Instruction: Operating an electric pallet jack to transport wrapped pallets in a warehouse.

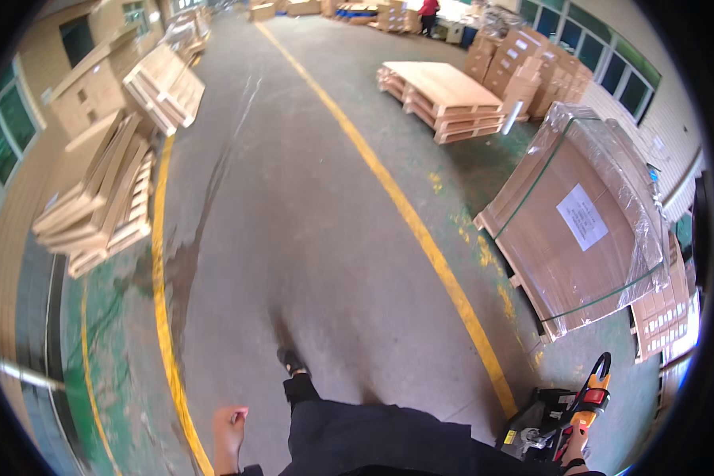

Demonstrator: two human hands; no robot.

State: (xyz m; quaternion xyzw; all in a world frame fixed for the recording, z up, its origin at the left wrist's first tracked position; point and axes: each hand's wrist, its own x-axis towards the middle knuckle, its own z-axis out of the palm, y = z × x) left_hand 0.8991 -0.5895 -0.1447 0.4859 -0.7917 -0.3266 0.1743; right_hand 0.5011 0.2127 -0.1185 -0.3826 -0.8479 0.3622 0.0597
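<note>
Pallet-jack handle [596, 389], orange with a black loop at its top, stands at the lower right of the view, rising from the dark body of the pallet jack [535, 428] that sits on the grey concrete floor [293, 238]. The right hand [577, 458] reaches up to the lower part of that handle from the bottom edge; only a sliver of it shows, so how tightly its fingers close on the handle cannot be told. The left hand [228, 435] hangs low at the lower left, apart from everything, loosely curled with nothing in it. Between the two hands the person's dark trousers fill the bottom of the view, and one black shoe [292, 362] is set forward on the floor.

A yellow line [397, 198] runs diagonally up the floor just left of the jack, and a second yellow line [160, 278] borders a green strip on the left. Just beyond the jack, on the right, a large flat stack wrapped in clear film [579, 230] rests on a pallet. Farther up, a stack of bare wooden pallets [444, 99] lies beside piled cardboard boxes [531, 71]. On the left, wooden pallets lean in rows [103, 198]. Far off at the top, a person in red [429, 12] stands.
</note>
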